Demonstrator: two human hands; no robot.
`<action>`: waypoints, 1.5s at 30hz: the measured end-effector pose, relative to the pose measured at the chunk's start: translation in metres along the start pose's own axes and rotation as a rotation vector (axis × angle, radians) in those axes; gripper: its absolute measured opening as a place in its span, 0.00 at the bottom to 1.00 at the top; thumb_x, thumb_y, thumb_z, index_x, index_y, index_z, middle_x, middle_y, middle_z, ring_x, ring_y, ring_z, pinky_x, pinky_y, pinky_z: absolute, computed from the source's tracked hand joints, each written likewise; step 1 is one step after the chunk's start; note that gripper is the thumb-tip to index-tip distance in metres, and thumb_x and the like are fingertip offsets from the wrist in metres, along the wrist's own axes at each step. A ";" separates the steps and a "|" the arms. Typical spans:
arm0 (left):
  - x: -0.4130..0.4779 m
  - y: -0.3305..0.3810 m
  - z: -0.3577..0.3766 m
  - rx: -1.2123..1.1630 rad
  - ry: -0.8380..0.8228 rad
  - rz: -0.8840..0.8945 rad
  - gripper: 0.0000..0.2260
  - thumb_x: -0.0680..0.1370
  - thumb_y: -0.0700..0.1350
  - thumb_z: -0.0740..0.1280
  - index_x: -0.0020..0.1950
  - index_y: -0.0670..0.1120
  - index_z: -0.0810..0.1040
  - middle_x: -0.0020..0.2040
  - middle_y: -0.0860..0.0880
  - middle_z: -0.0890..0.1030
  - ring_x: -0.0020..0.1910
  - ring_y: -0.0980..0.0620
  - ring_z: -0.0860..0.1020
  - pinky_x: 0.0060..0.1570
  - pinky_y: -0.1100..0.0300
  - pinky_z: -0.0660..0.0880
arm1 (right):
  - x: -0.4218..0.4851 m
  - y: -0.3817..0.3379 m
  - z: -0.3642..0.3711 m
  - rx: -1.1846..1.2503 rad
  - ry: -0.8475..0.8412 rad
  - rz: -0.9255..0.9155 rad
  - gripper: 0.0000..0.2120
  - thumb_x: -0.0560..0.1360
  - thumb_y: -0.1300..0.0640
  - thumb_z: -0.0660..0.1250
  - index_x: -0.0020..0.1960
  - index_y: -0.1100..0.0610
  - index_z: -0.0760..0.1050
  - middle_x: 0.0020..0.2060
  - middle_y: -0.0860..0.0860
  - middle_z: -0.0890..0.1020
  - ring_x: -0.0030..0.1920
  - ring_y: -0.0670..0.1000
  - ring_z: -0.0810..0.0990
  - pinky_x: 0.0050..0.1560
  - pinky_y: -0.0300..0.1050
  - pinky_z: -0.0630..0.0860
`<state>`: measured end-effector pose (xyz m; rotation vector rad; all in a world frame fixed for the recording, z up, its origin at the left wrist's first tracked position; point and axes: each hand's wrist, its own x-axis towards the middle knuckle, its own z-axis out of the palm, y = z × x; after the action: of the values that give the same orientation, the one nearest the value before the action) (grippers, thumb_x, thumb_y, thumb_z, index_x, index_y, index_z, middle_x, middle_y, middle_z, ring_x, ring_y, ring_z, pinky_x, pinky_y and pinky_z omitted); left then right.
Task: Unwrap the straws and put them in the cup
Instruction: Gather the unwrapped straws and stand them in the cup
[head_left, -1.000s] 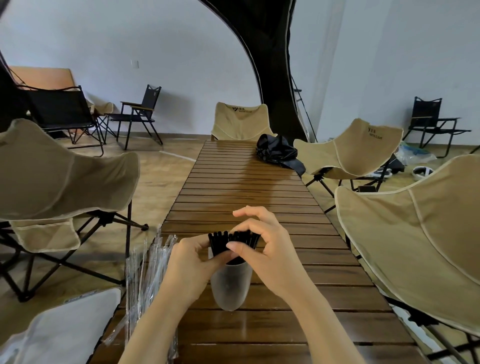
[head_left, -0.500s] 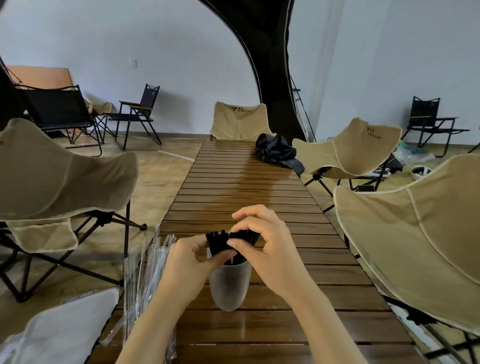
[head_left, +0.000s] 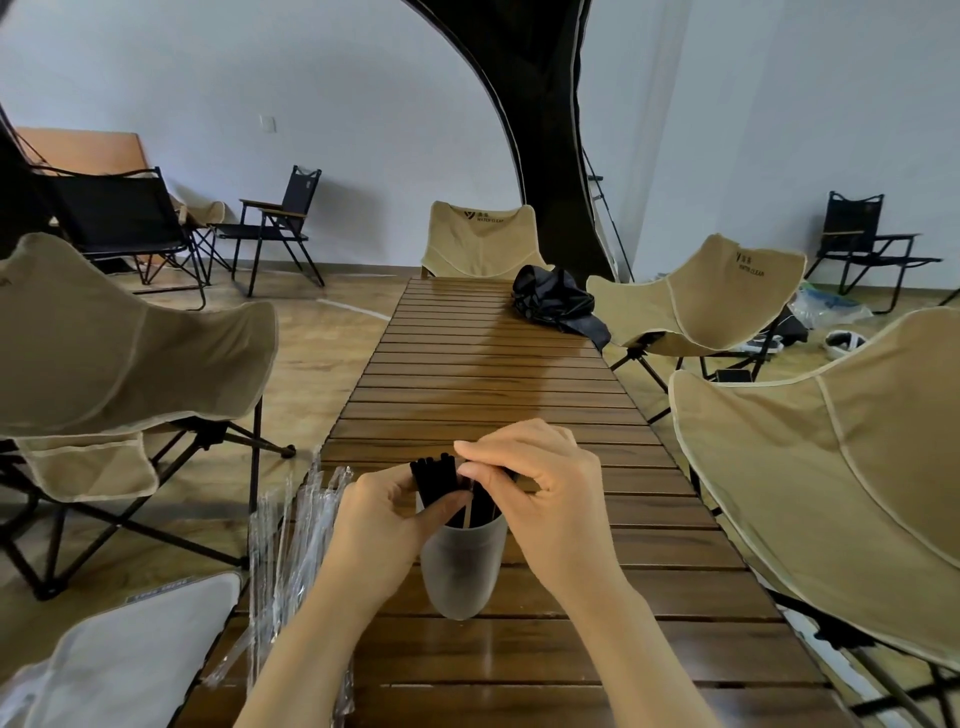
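**Both hands on the straws in the cup**

At the left edge of the brown slatted wooden table (head_left: 493, 374) lies a heap of clear plastic wrappers (head_left: 291, 525). Just right of it, the left hand (head_left: 379, 525) pinches the black plastic straws (head_left: 434, 480) between its thumb and curled fingers. The straws stand in the frosted translucent cup (head_left: 462, 571) on the table's near part. The right hand (head_left: 545, 493) arches over the straw tops, thumb and forefinger pinching them. A crumpled black bag (head_left: 558, 301) lies at the far right edge.
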<state>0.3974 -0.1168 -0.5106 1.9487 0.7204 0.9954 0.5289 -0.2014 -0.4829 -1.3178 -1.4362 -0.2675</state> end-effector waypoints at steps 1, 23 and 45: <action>0.000 0.000 0.000 0.000 -0.004 -0.001 0.09 0.73 0.43 0.72 0.49 0.56 0.83 0.44 0.61 0.84 0.47 0.62 0.82 0.49 0.63 0.77 | 0.000 0.001 0.000 -0.013 0.018 -0.031 0.07 0.72 0.54 0.69 0.48 0.51 0.83 0.44 0.42 0.82 0.49 0.42 0.77 0.49 0.52 0.75; 0.002 0.000 0.007 0.096 -0.032 -0.014 0.12 0.72 0.45 0.74 0.47 0.63 0.79 0.46 0.64 0.82 0.51 0.65 0.78 0.50 0.73 0.69 | 0.018 -0.021 -0.022 0.274 0.082 0.125 0.05 0.76 0.61 0.63 0.47 0.60 0.78 0.39 0.48 0.82 0.36 0.47 0.79 0.39 0.35 0.75; -0.001 0.010 0.014 0.060 0.018 -0.008 0.15 0.75 0.46 0.69 0.47 0.68 0.74 0.43 0.66 0.81 0.42 0.66 0.79 0.39 0.72 0.71 | 0.010 -0.003 -0.035 -0.585 0.048 -0.165 0.09 0.69 0.60 0.70 0.47 0.51 0.84 0.67 0.54 0.71 0.64 0.56 0.69 0.61 0.48 0.66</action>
<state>0.4105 -0.1285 -0.5071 1.9888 0.7761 0.9978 0.5485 -0.2234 -0.4608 -1.6379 -1.4839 -0.8739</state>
